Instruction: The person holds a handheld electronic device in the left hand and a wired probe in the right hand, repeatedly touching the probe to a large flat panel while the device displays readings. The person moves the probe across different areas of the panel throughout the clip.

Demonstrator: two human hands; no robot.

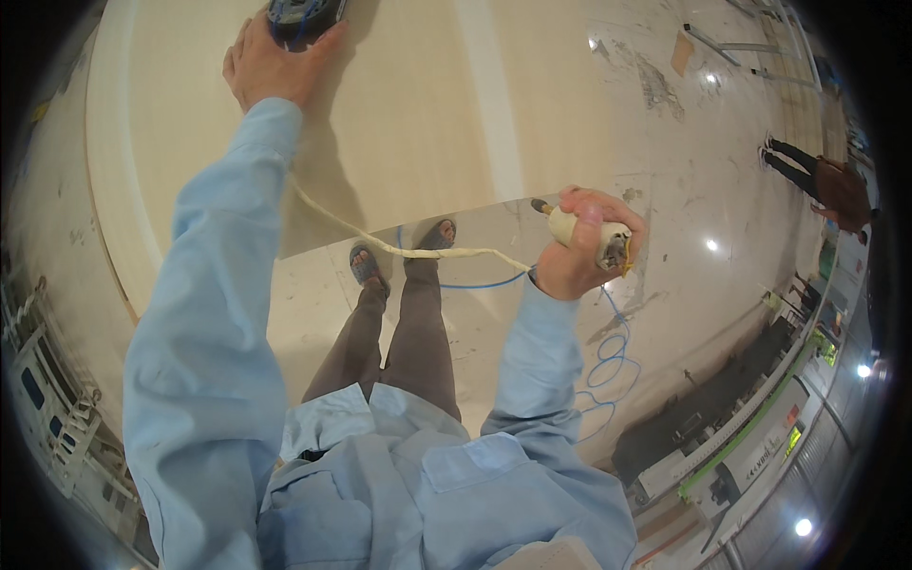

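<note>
My left hand (275, 62) reaches to the top edge of the view, over a pale wooden panel (408, 104). Its fingers and thumb curve around a black round object (302, 21) with blue marks, partly cut off by the view's edge. My right hand (594, 242) is held up just off the panel's near corner. It grips a cream-coloured, cylinder-shaped hand tool (579, 233) with a dark, brass-like tip that points left toward the panel. A cream wrapped hose (418, 253) runs from beside my right wrist to under my left forearm.
A thin blue hose (608, 366) lies in loops on the floor to the right. My feet (366, 264) stand by the panel's near edge. Another person (836, 190) stands far right, near a metal frame (750, 47). Machinery (750, 456) lines the lower right; more equipment (66, 418) stands left.
</note>
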